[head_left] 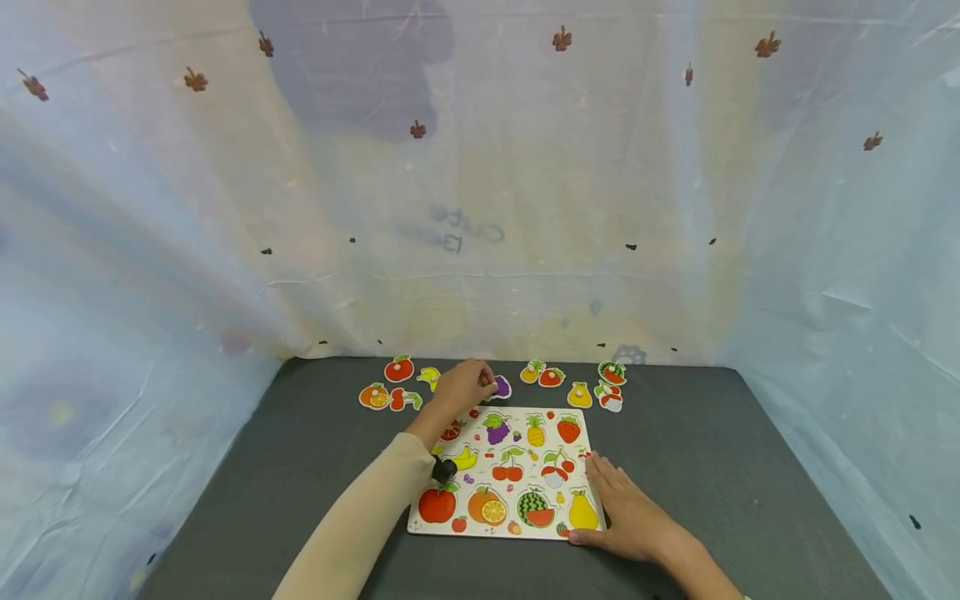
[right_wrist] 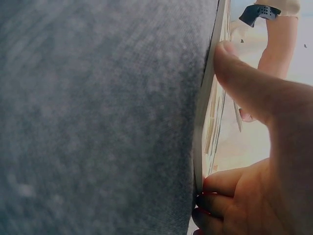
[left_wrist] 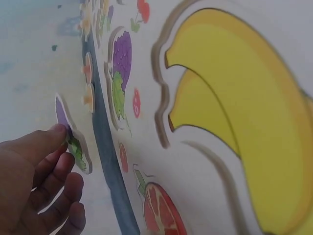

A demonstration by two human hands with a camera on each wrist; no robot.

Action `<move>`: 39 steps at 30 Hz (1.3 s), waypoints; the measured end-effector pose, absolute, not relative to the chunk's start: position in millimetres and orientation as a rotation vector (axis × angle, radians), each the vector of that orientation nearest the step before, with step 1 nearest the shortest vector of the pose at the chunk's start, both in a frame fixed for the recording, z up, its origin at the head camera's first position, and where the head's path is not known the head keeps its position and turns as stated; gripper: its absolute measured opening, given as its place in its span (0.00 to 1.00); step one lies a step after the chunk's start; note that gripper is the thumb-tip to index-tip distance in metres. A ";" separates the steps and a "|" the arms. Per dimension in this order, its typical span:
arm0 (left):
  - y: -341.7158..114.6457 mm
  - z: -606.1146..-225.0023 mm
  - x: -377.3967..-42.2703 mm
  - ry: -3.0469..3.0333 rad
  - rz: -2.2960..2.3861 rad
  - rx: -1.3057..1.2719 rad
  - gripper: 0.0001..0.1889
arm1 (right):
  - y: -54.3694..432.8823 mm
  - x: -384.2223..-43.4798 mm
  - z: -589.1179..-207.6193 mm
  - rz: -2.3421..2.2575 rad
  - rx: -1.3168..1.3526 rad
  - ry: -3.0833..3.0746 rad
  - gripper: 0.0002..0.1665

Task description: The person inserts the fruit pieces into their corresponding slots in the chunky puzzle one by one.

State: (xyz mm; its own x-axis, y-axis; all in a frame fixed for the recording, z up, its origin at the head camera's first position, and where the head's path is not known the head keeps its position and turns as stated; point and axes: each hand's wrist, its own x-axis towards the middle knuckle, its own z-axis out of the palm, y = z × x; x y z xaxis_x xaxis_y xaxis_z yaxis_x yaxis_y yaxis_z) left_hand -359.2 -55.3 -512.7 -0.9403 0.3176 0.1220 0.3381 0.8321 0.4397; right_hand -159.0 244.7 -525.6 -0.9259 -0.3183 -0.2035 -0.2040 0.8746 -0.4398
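Between thumb and fingertips, my left hand (head_left: 463,386) pinches a purple grape puzzle piece (left_wrist: 78,149) with green leaves. In the left wrist view the piece is tilted on edge, beyond the far edge of the board. The white fruit puzzle board (head_left: 553,437) lies on the table; its grape picture (head_left: 497,431) is near the top edge. My right hand (head_left: 626,512) rests at the board's right edge, fingers stretched along it and thumb at the near right corner. The left forearm covers part of the board's left side.
Left of the grape piece lie apple (head_left: 399,369), banana (head_left: 429,377), orange (head_left: 374,397) and cherry (head_left: 405,400) pieces. To the right are pineapple (head_left: 532,372), strawberry (head_left: 552,377), pear (head_left: 580,395) and watermelon (head_left: 612,372) pieces. A pale curtain (head_left: 480,308) hangs behind the dark table (head_left: 712,450).
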 end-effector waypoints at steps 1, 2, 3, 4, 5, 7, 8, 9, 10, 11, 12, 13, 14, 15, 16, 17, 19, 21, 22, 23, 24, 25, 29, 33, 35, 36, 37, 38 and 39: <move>-56.5 -512.9 -358.1 -2.964 -0.718 -0.546 0.08 | 244.7 -158.9 -525.2 -0.615 -0.399 2.774 0.77; -57.5 -513.2 -356.8 -2.965 -0.714 -0.561 0.08 | 244.8 -158.8 -524.8 -0.622 -0.402 2.774 0.77; -58.3 -513.3 -355.5 -2.966 -0.720 -0.577 0.08 | 244.8 -158.6 -524.2 -0.624 -0.402 2.775 0.77; -59.0 -513.5 -354.1 -2.968 -0.723 -0.592 0.08 | 244.9 -158.5 -523.7 -0.630 -0.405 2.775 0.77; -59.5 -513.8 -352.6 -2.971 -0.725 -0.606 0.08 | 245.0 -158.4 -523.3 -0.631 -0.405 2.776 0.77; -60.0 -514.2 -349.8 -2.976 -0.738 -0.627 0.08 | 245.0 -158.3 -522.9 -0.630 -0.400 2.777 0.77; -60.0 -514.2 -348.2 -2.978 -0.743 -0.632 0.08 | 244.9 -158.1 -522.7 -0.628 -0.395 2.777 0.78; -59.9 -514.3 -346.7 -2.981 -0.743 -0.636 0.08 | 244.9 -158.1 -522.7 -0.623 -0.391 2.777 0.78; -59.8 -514.6 -345.3 -2.984 -0.728 -0.638 0.08 | 244.9 -158.2 -523.0 -0.622 -0.391 2.776 0.78; -59.7 -514.9 -343.9 -2.989 -0.713 -0.636 0.08 | 244.9 -158.1 -523.1 -0.615 -0.387 2.775 0.78; -59.8 -515.0 -342.7 -2.992 -0.701 -0.637 0.08 | 244.8 -157.9 -523.1 -0.615 -0.387 2.773 0.77; -60.0 -515.2 -341.5 -2.992 -0.683 -0.643 0.08 | 244.9 -158.0 -523.2 -0.621 -0.392 2.771 0.77; -60.2 -515.2 -340.2 -2.991 -0.665 -0.651 0.08 | 244.9 -158.1 -523.2 -0.627 -0.398 2.768 0.77; -60.7 -515.1 -339.0 -2.990 -0.647 -0.661 0.08 | 244.9 -158.2 -523.2 -0.633 -0.402 2.766 0.77; -61.2 -515.0 -337.9 -2.986 -0.628 -0.673 0.07 | 245.0 -158.3 -523.4 -0.636 -0.408 2.766 0.77; -61.8 -514.6 -336.7 -2.981 -0.616 -0.687 0.07 | 245.0 -158.5 -523.6 -0.638 -0.416 2.767 0.77; -63.1 -514.0 -334.4 -2.969 -0.590 -0.718 0.06 | 245.3 -158.8 -524.2 -0.645 -0.428 2.771 0.77; -64.0 -512.7 -331.6 -2.970 -0.566 -0.740 0.05 | 245.5 -158.5 -524.7 -0.641 -0.422 2.778 0.77; -64.3 -512.2 -330.3 -2.973 -0.555 -0.754 0.05 | 245.6 -158.5 -525.1 -0.642 -0.423 2.782 0.77; -64.6 -511.9 -328.9 -2.978 -0.545 -0.763 0.05 | 245.8 -158.6 -525.5 -0.648 -0.423 2.784 0.77; -64.6 -511.6 -327.4 -2.986 -0.530 -0.771 0.05 | 245.9 -158.6 -525.8 -0.651 -0.422 2.784 0.77; -64.2 -510.9 -325.7 -2.996 -0.511 -0.778 0.05 | 245.9 -158.6 -525.9 -0.654 -0.421 2.784 0.77; -62.4 -509.3 -319.6 -3.030 -0.448 -0.797 0.05 | 246.0 -159.5 -528.1 -0.644 -0.419 2.786 0.77; -60.7 -511.9 -316.0 -3.049 -0.427 -0.805 0.06 | 246.4 -159.3 -529.9 -0.628 -0.413 2.791 0.78; -60.0 -513.5 -314.9 -3.054 -0.423 -0.808 0.07 | 246.4 -159.3 -530.3 -0.622 -0.414 2.793 0.78; -59.4 -514.3 -314.7 -3.054 -0.413 -0.807 0.07 | 246.3 -159.2 -530.0 -0.620 -0.414 2.792 0.78; -59.1 -514.5 -314.1 -3.055 -0.404 -0.807 0.07 | 246.1 -159.4 -529.7 -0.621 -0.420 2.791 0.78; -58.8 -514.4 -313.6 -3.054 -0.396 -0.810 0.07 | 245.9 -159.6 -529.4 -0.624 -0.424 2.790 0.78; -58.5 -514.2 -313.1 -3.052 -0.392 -0.813 0.07 | 245.6 -159.5 -528.9 -0.622 -0.424 2.787 0.78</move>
State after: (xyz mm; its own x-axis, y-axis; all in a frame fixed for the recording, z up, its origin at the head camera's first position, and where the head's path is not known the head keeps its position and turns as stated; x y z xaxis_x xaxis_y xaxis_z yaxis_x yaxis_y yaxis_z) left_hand -313.1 -58.5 -514.2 -0.8688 0.4946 0.0237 0.4845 0.8394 0.2463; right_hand -159.5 245.6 -528.9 -0.9254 -0.3329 -0.1809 -0.2245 0.8665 -0.4459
